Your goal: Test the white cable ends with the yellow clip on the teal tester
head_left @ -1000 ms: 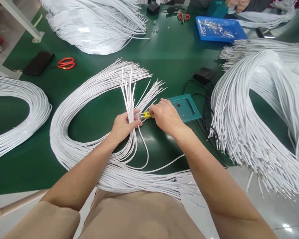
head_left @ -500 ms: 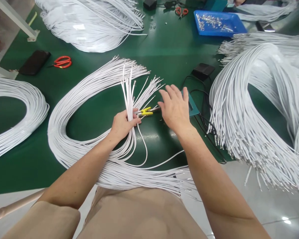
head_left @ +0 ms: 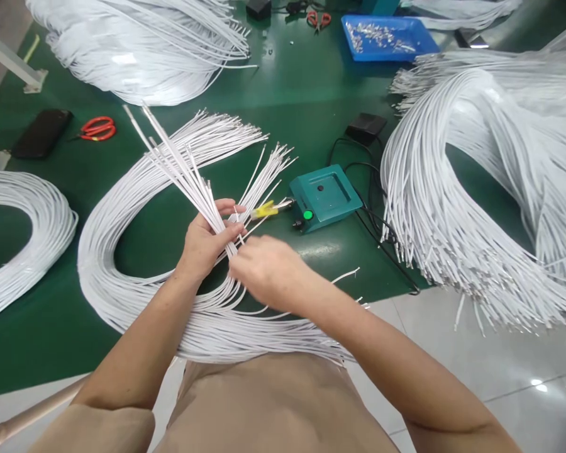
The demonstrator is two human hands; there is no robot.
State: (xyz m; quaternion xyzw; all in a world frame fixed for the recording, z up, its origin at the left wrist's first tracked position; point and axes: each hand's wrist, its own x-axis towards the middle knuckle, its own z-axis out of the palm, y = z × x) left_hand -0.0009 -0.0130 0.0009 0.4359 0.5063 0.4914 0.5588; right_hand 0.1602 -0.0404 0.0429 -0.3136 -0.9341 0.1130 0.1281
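Note:
My left hand (head_left: 206, 238) is closed around a small bundle of thin white cables (head_left: 182, 168), whose metal-tipped ends point up and to the left. Just below it, my right hand (head_left: 270, 269) is closed with its fingertips at a cable by the bundle; its back hides most of the grip. Beyond the fingers, a yellow clip (head_left: 264, 210) touches or nearly touches the cable ends. The clip joins a metal stem on a teal box (head_left: 327, 194) with a lit green button (head_left: 308, 215). Beneath both hands, a large coil of white cables (head_left: 104, 242) lies on the table.
More white cable bundles lie at the left (head_left: 59, 220), back (head_left: 146, 56) and right (head_left: 419, 163). A blue tray (head_left: 389, 55) holds small metal parts. Red-handled snips (head_left: 98, 129) lie beside a black phone-like object (head_left: 41, 133). Black cords (head_left: 380, 220) run along the table's right side.
My right hand has moved from beside the teal box, fingers spread, down and left to the cables, and closed. The held bundle now tilts left. The teal box is uncovered.

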